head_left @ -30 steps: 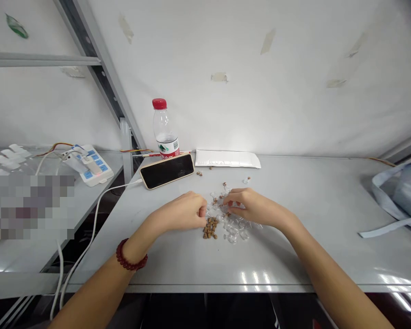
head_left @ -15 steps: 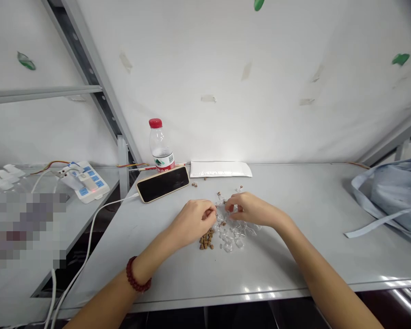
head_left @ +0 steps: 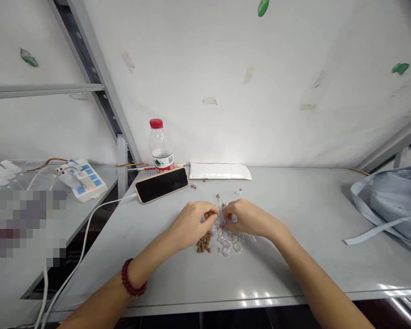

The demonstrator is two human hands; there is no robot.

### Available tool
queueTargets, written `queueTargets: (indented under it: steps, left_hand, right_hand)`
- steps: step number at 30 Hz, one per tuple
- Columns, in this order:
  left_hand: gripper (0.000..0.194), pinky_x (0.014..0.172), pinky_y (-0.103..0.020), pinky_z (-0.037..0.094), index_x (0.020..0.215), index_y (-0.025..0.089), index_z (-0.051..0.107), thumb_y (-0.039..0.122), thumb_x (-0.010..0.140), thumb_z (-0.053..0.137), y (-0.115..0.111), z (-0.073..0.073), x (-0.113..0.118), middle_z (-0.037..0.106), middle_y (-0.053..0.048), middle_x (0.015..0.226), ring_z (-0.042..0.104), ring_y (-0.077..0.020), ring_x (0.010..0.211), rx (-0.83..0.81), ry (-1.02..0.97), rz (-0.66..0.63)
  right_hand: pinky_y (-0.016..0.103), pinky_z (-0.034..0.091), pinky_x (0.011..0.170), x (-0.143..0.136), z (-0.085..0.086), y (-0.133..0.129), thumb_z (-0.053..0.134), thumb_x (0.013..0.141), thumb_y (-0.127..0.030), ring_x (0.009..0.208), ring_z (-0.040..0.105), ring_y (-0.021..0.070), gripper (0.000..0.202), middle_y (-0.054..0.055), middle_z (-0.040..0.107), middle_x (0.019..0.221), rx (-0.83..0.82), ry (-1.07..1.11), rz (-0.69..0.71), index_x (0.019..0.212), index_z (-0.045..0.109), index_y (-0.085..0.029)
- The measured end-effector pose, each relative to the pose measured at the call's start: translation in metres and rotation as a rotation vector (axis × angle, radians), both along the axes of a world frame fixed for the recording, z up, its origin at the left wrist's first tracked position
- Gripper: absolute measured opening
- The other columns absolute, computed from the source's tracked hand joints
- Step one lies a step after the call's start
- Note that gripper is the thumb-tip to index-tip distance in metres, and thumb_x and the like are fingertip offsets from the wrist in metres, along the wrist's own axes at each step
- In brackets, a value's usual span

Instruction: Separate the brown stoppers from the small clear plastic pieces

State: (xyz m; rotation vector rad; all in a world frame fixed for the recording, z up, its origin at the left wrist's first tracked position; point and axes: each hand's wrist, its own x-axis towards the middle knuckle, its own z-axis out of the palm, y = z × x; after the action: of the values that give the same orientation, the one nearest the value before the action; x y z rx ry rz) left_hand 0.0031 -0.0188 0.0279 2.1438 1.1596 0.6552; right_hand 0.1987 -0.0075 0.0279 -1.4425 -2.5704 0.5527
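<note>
My left hand [head_left: 194,224] is closed, its thumb and fingertips pinched together at the left edge of some small clear plastic pieces [head_left: 226,249]. Whatever sits in that pinch is too small to make out. My right hand [head_left: 250,218] reaches in from the other side, fingers curved and thumb apart from them, over the same plastic; its fingertips are partly hidden. Below my left hand lies a little heap of brown nuggets [head_left: 204,243]. A few more brown bits in clear plastic, such as one capsule-like piece [head_left: 239,192], are scattered behind the hands.
A phone [head_left: 162,185] on a white charging cable [head_left: 92,224] leans by a red-capped water bottle [head_left: 161,148]. A flat white packet [head_left: 220,171] lies against the wall. Further out are a power strip [head_left: 91,180] at left and a light blue fabric bag [head_left: 397,201] at right.
My right hand has shifted slightly left and down, and its thumb and fingers have spread apart. My left hand stays pinched in nearly the same place. The view has tilted slightly.
</note>
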Motion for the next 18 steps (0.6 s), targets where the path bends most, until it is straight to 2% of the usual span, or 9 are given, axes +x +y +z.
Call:
queueTargets:
  steps: [3, 8, 14, 18]
  left_hand:
    - [0.017, 0.062, -0.024, 0.043, 0.087, 0.017, 0.067, 0.023, 0.081, 0.053, 0.0008, 0.0014, 0.0002, 0.068, -0.002, 0.083, 0.057, -0.0134, 0.068, -0.100, -0.066, 0.046]
    - [0.017, 0.060, -0.024, 0.045, 0.089, 0.015, 0.065, 0.027, 0.079, 0.058, 0.0022, 0.0057, 0.0000, 0.066, -0.002, 0.086, 0.053, -0.0103, 0.061, -0.334, -0.274, 0.084]
    - [0.015, 0.059, -0.023, 0.045, 0.083, 0.013, 0.064, 0.027, 0.077, 0.063, 0.0058, 0.0104, -0.0033, 0.063, -0.001, 0.077, 0.052, -0.0088, 0.059, -0.348, -0.478, 0.141]
    - [0.016, 0.062, -0.024, 0.045, 0.083, 0.013, 0.064, 0.027, 0.076, 0.065, 0.0089, 0.0082, -0.0071, 0.064, -0.001, 0.075, 0.054, -0.0087, 0.059, -0.417, -0.500, 0.097]
  right_hand:
    - [0.023, 0.036, 0.051, -0.0004, 0.0005, 0.0012, 0.061, 0.069, -0.014, 0.055, 0.046, 0.0089, 0.008, -0.001, 0.059, 0.071, -0.052, 0.111, 0.015, 0.075, 0.063, -0.018]
    - [0.022, 0.043, 0.057, -0.0029, 0.0007, 0.0002, 0.059, 0.075, -0.014, 0.063, 0.053, 0.0092, 0.012, 0.000, 0.058, 0.079, 0.021, 0.416, 0.039, 0.085, 0.064, -0.019]
    - [0.025, 0.050, 0.063, -0.0079, 0.0011, -0.0020, 0.058, 0.077, -0.014, 0.068, 0.057, 0.0108, 0.013, 0.002, 0.060, 0.083, 0.060, 0.622, 0.025, 0.087, 0.064, -0.019]
    - [0.027, 0.051, 0.066, -0.0068, 0.0035, -0.0020, 0.059, 0.081, -0.018, 0.074, 0.059, 0.0123, 0.011, 0.004, 0.062, 0.086, 0.015, 0.674, 0.027, 0.088, 0.067, -0.019]
